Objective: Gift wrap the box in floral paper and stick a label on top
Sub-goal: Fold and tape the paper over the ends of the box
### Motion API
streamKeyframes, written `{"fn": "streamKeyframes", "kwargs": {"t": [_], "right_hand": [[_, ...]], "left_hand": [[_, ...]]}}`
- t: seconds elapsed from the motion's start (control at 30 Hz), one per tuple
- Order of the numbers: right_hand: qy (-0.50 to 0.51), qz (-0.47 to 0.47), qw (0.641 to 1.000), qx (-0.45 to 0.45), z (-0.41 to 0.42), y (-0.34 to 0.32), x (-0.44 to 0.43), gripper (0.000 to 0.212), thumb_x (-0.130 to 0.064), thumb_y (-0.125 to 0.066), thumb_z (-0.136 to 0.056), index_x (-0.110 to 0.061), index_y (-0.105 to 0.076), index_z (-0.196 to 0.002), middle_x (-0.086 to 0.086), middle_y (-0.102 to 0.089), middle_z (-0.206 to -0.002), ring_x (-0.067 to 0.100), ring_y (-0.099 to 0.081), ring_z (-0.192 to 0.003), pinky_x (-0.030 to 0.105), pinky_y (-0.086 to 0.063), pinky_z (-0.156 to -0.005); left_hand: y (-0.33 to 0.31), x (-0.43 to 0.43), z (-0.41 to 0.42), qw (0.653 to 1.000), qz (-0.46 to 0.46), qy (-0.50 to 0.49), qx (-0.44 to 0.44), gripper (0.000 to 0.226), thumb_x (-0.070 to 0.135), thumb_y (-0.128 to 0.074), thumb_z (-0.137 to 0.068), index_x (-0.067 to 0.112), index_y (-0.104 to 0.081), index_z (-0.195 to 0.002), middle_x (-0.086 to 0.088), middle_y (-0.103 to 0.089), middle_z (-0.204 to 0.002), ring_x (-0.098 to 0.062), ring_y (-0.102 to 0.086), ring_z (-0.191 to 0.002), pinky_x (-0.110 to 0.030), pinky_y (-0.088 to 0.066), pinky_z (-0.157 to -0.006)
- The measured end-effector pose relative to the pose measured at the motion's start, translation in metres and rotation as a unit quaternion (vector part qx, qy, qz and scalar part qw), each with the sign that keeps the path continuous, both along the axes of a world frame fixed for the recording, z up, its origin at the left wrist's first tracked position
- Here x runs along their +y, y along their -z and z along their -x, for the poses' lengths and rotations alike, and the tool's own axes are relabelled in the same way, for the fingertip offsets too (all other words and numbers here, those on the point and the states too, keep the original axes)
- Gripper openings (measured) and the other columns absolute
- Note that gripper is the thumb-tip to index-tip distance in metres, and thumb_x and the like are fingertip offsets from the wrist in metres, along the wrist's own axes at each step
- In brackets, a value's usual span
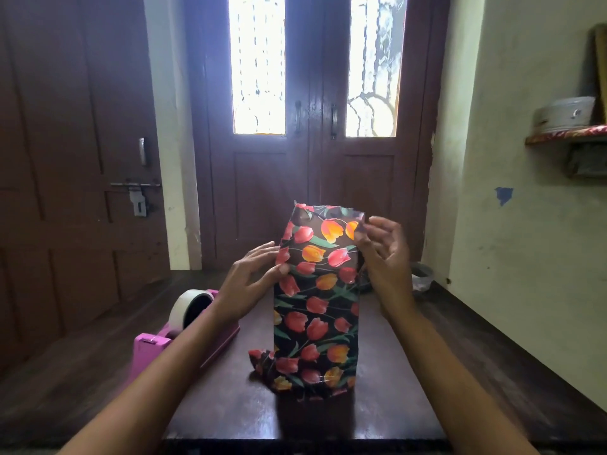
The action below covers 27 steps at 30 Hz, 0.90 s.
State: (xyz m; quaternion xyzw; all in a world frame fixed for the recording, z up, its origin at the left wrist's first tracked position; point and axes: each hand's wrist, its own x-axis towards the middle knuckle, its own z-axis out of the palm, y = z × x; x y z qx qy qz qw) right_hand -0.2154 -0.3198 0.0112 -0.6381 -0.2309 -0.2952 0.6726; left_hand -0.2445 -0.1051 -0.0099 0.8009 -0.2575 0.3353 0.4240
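Note:
A tall box wrapped in dark floral paper [317,300] with red and orange tulips stands upright on the dark wooden table [394,405]. Loose paper sticks up open above its top and bunches at its lower left corner. My left hand [254,277] presses on the box's left side at mid-height, thumb on the front. My right hand [382,251] pinches the paper's upper right edge with its fingertips. The box itself is hidden under the paper. No label is in view.
A pink tape dispenser [184,333] with a white tape roll sits on the table left of the box. A small round container [422,275] lies behind my right hand. Brown doors stand behind the table, and a wall shelf [568,134] hangs at right.

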Motion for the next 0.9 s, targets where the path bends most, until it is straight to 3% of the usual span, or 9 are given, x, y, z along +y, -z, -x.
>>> {"fn": "streamKeyframes", "kwargs": {"t": [0.1,0.23,0.3,0.4,0.53,0.67,0.73,0.8,0.9], "right_hand": [[0.156,0.102,0.97,-0.154,0.006,-0.01,0.005,0.041,-0.043,-0.052,-0.083,-0.03,-0.048,-0.122,-0.014,-0.049,-0.129,0.01,-0.045,-0.122,0.033,-0.036,-0.102],[0.245,0.331,0.895,-0.171,0.012,-0.036,0.02,0.051,-0.06,-0.047,-0.078,-0.019,-0.072,-0.094,0.0,-0.052,-0.137,0.022,-0.031,-0.137,0.044,-0.013,-0.113],[0.208,0.334,0.906,-0.155,0.014,-0.045,0.024,0.04,-0.052,-0.052,-0.075,-0.018,-0.072,-0.075,-0.003,-0.053,-0.135,0.02,-0.028,-0.138,0.041,-0.01,-0.113],[0.112,0.28,0.944,-0.135,0.02,-0.048,0.024,0.022,-0.039,-0.057,-0.07,-0.021,-0.059,-0.058,-0.011,-0.049,-0.136,0.011,-0.021,-0.137,0.032,-0.006,-0.11],[0.039,0.262,0.951,-0.157,0.022,-0.04,0.024,0.024,-0.027,-0.056,-0.068,-0.028,-0.043,-0.049,-0.009,-0.057,-0.128,0.004,-0.03,-0.128,0.033,-0.019,-0.111],[-0.003,0.303,0.935,-0.185,0.023,-0.044,0.007,0.027,-0.051,-0.062,-0.071,-0.03,-0.047,-0.063,-0.007,-0.07,-0.093,0.009,-0.062,-0.09,0.04,-0.051,-0.08],[-0.003,0.37,0.915,-0.163,0.026,-0.049,-0.003,0.046,-0.066,-0.068,-0.063,-0.031,-0.045,-0.082,-0.009,-0.067,-0.09,0.009,-0.063,-0.082,0.032,-0.053,-0.073],[-0.024,0.417,0.898,-0.139,0.028,-0.054,-0.01,0.058,-0.061,-0.071,-0.059,-0.031,-0.042,-0.1,-0.016,-0.064,-0.089,0.006,-0.063,-0.083,0.021,-0.05,-0.075],[-0.013,0.463,0.867,-0.182,0.026,-0.057,-0.016,0.031,-0.04,-0.075,-0.074,-0.032,-0.064,-0.102,-0.025,-0.059,-0.074,0.0,-0.058,-0.071,0.019,-0.042,-0.064]], "left_hand": [[0.0,0.0,-0.002,0.999,0.01,0.039,0.022,0.039,0.05,-0.054,-0.084,0.025,-0.066,-0.112,0.02,-0.057,-0.128,-0.001,-0.051,-0.121,-0.014,-0.042,-0.094],[-0.002,-0.001,0.0,0.998,-0.017,0.044,0.036,0.02,0.04,-0.049,-0.089,0.029,-0.065,-0.096,0.009,-0.07,-0.088,-0.01,-0.066,-0.083,-0.028,-0.05,-0.074],[-0.002,0.002,-0.003,0.998,-0.032,0.036,0.03,0.025,0.042,-0.048,-0.09,0.025,-0.065,-0.099,0.007,-0.068,-0.089,-0.012,-0.065,-0.084,-0.034,-0.051,-0.074],[-0.005,0.01,-0.008,0.996,-0.086,0.022,0.031,0.047,0.055,-0.041,-0.091,0.029,-0.056,-0.127,0.003,-0.063,-0.11,-0.016,-0.059,-0.106,-0.044,-0.049,-0.089],[-0.013,0.01,-0.012,0.981,-0.187,-0.016,0.05,0.047,0.078,-0.025,-0.081,0.063,-0.043,-0.122,0.007,-0.051,-0.11,-0.012,-0.044,-0.11,-0.041,-0.034,-0.1],[-0.015,0.009,-0.016,0.973,-0.226,0.003,0.054,0.071,0.082,-0.034,-0.074,0.038,-0.055,-0.126,0.011,-0.038,-0.141,-0.011,-0.033,-0.13,-0.044,-0.027,-0.109],[-0.016,0.01,-0.015,0.972,-0.209,0.04,0.102,0.073,0.082,-0.044,-0.069,0.04,-0.05,-0.129,0.013,-0.032,-0.147,-0.008,-0.029,-0.136,-0.042,-0.029,-0.111],[-0.019,0.009,-0.014,0.968,-0.202,0.059,0.138,0.078,0.082,-0.051,-0.064,0.041,-0.047,-0.13,0.011,-0.041,-0.142,-0.007,-0.036,-0.132,-0.041,-0.034,-0.11],[-0.027,0.01,-0.013,0.96,-0.187,0.101,0.184,0.083,0.077,-0.06,-0.062,0.041,-0.043,-0.134,0.008,-0.046,-0.137,-0.008,-0.046,-0.126,-0.038,-0.042,-0.104]]}}
